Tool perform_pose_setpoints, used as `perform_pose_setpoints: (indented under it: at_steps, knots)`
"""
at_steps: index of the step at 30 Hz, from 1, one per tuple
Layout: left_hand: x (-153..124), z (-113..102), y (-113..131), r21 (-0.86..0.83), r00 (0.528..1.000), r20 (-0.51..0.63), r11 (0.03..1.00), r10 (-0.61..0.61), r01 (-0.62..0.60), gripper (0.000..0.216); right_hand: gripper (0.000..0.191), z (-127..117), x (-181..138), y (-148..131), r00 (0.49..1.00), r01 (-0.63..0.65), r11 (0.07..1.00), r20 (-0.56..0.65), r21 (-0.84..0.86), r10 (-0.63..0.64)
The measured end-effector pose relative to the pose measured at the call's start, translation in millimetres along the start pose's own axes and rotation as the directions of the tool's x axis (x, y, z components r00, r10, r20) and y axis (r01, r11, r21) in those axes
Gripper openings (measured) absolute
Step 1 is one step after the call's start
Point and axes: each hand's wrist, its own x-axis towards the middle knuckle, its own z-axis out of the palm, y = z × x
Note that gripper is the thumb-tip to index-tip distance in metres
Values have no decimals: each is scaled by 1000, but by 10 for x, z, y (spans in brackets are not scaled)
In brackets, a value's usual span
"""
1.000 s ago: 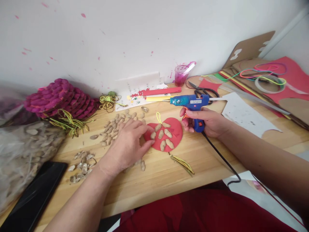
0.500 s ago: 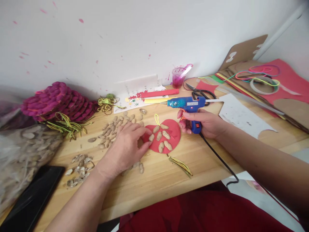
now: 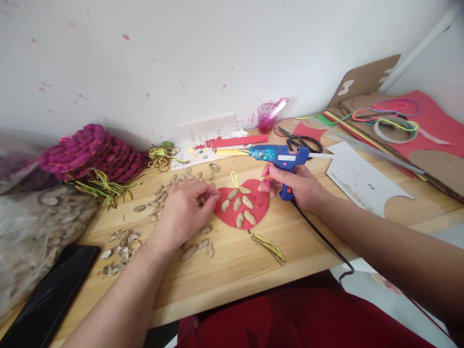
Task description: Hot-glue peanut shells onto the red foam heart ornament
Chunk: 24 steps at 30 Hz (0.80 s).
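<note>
My right hand [image 3: 300,183] is wrapped round the blue handle of a hot glue gun [image 3: 277,154]. Its nozzle points left, a white glue stick juts from its back, and a small red light glows on it. Just left of a red heart-shaped cutout [image 3: 261,208], my left hand [image 3: 184,205] has thumb and forefinger drawn together; anything between them is hidden. Several peanuts [image 3: 237,204] sit on the cutout in a branching pattern. A yellow cord loop [image 3: 235,179] tops it, and a yellow-brown tassel [image 3: 268,245] hangs below. Loose peanuts [image 3: 189,253] lie beside and behind my left hand.
Broken shells [image 3: 121,251], a black phone [image 3: 54,295] and a bag of peanuts [image 3: 47,237] are at left. Behind stand stacked purple pieces [image 3: 90,152] and a cup of pink paint [image 3: 266,118]. Scissors [image 3: 302,140] and a tape roll [image 3: 395,130] lie right. The gun's cord [image 3: 322,232] crosses the front edge.
My left hand has drawn back left from the leftmost peanut on the heart, which stays there. My right hand and the glue gun have shifted slightly, the handle turning a little.
</note>
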Motion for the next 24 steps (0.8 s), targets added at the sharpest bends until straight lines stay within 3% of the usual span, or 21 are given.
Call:
perform_pose_setpoints:
  at_steps: [8,16,21,24]
  knots:
    - [143,55,234,44,988,108,993,-111,107,11,35,-23,-6,80,997,68,983,49,-168,-60]
    - [265,169,362,229,987,109,969,-122,95,13,31,-12,-16,71,995,89,969,72,-228,-75]
    - [286,136,355,175,973,128,970,-194,170,12,31,3,-20,58,994,89,963,87,-254,-69]
    - [330,29,289,171,965,63,955,-255,242,13,31,8,-18,53,995,78,965,84,-250,-59]
